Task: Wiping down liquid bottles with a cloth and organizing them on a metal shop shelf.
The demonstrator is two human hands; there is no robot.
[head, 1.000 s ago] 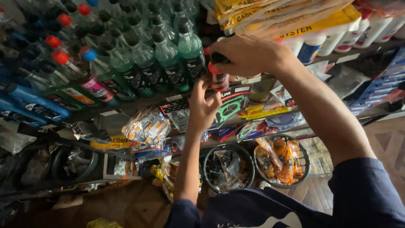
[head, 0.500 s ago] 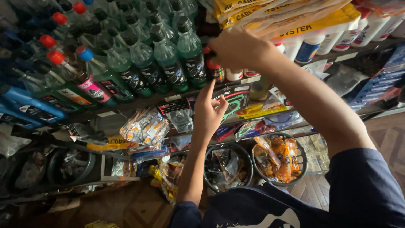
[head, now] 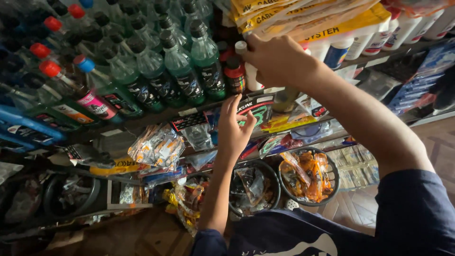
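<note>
Packed shop shelving here, shot from above, pretty dim. The right hand (head: 279, 59) is up at the top shelf (head: 156, 116), fingers curled around a small white bottle (head: 249, 71) that stands at the shelf's front edge, just beside a little red-labelled bottle (head: 235, 75) with a dark cap. The grip looks closed on the white one, though the hand hides most of it. The left hand (head: 233, 130) is lower, palm open and fingers spread, holding nothing, hovering in front of a carded packet (head: 256, 111) hung off that shelf's front edge; can't tell if it actually touches. Left of the hands the top shelf is crammed with green bottles (head: 180, 71) with dark caps, then a few with red caps (head: 50, 68) toward the left end. Above the right hand there's a stack of yellow packets (head: 284, 16), and white bottles (head: 369, 40) run off to the right end. The shelf below has clear bags of small parts (head: 156, 147) along its front edge. Lower still sit two round wire baskets (head: 332, 182), one full of orange packets (head: 308, 173). Wood floor (head: 355, 208) shows at the bottom right, past the dark blue sleeve (head: 417, 213).
</note>
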